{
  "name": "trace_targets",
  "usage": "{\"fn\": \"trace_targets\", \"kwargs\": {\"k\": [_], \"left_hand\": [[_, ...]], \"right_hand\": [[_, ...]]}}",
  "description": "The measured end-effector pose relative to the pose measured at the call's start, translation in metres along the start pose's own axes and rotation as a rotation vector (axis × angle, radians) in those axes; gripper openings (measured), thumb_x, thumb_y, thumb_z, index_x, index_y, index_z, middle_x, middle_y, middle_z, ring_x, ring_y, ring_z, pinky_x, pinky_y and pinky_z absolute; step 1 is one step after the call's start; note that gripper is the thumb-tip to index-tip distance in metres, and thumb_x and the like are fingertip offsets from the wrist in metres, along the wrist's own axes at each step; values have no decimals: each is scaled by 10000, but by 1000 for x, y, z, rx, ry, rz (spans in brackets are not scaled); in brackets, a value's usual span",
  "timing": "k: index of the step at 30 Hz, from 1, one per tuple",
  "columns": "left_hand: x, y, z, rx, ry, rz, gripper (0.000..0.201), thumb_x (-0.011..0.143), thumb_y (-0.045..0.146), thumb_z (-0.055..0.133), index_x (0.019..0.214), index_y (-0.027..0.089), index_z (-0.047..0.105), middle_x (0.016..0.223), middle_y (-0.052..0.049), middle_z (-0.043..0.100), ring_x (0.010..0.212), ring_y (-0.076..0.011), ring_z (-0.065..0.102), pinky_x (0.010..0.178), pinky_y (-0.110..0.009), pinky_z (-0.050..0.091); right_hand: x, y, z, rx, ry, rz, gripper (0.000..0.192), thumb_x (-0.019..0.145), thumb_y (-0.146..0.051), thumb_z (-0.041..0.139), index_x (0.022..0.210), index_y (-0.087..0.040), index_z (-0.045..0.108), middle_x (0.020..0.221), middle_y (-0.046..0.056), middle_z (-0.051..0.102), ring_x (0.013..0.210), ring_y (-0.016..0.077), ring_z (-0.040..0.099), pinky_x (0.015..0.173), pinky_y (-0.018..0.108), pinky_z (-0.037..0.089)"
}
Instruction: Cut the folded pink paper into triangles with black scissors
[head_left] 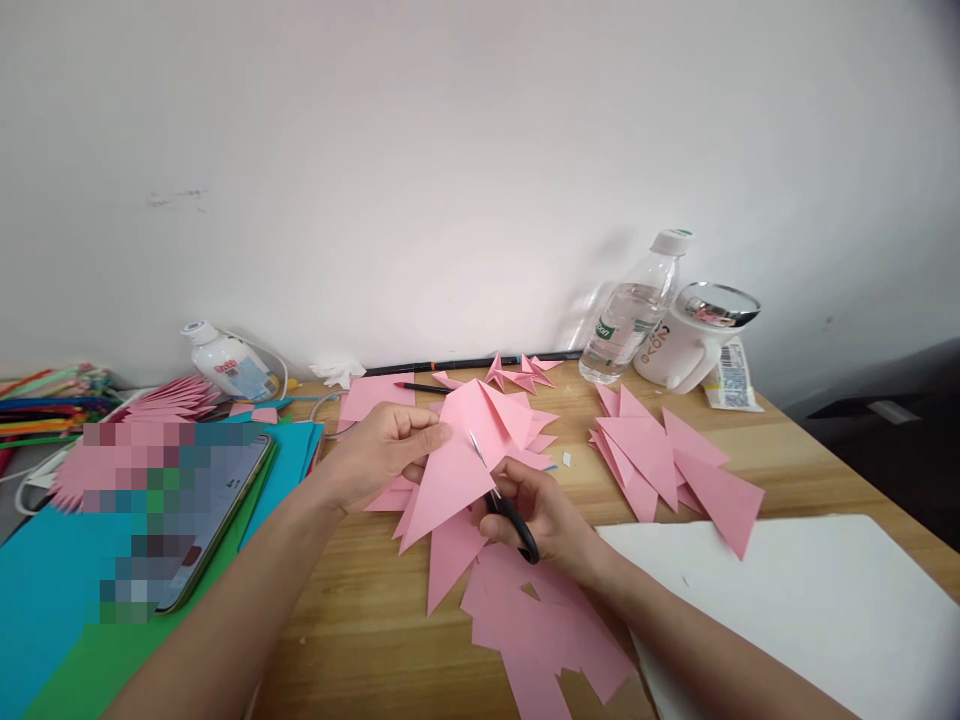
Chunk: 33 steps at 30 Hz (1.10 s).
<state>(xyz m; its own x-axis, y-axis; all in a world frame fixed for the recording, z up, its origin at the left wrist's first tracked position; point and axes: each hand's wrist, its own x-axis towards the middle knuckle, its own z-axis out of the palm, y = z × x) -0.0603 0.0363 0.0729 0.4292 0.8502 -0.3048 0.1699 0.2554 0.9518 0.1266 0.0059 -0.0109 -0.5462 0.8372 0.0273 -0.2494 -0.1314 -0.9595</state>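
Note:
Between the thumb and fingers of my left hand (390, 450) is a folded piece of pink paper (454, 475), held up above the table. My right hand (544, 510) grips black-handled scissors (517, 525). One silver blade shows against the pink paper, and the rest of the blades is partly hidden. Under both hands lie several pointed pink paper pieces (450, 570). Closer to me is a pink sheet with cut-outs (555, 625). Another pile of pink paper triangles (637, 450) rests to the right.
A water bottle (630, 310) and a white mug (694, 340) stand at the back right. White foam-like board (787, 610) covers the front right. On the left are a phone (232, 510), blue and green sheets (67, 560), and a white bottle (232, 365). The wall borders the table (337, 620).

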Motion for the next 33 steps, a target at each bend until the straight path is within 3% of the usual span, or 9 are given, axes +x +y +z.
{"fn": "trace_targets", "kwargs": {"k": [5,16,22,33], "left_hand": [[-1,1,1,42,-20,13,278,786,338,542,603,132,511,558,46,497,490,-42,472,456,-149,395],[-1,-1,10,85,-10,76,358,802,326,503,520,152,365,512,67,342,457,-42,385,446,-160,370],[-1,0,12,111,-1,63,345,796,336,500,529,158,373,523,59,367,462,-52,396,451,-176,379],[-1,0,12,101,-17,67,336,806,313,489,528,150,393,520,59,386,461,-46,397,446,-167,366]], "right_hand": [[0,-1,1,71,-14,22,311,655,-239,725,784,-173,449,691,-18,545,597,87,471,568,216,369],[2,-3,4,104,121,106,419,501,-219,807,774,-166,494,666,-29,546,613,116,501,566,230,428],[3,-3,5,57,169,120,404,469,-262,812,720,-166,510,572,-54,518,508,88,456,509,216,403],[4,1,4,27,173,95,356,497,-235,791,706,-165,511,565,-52,534,500,91,470,509,218,424]]}}
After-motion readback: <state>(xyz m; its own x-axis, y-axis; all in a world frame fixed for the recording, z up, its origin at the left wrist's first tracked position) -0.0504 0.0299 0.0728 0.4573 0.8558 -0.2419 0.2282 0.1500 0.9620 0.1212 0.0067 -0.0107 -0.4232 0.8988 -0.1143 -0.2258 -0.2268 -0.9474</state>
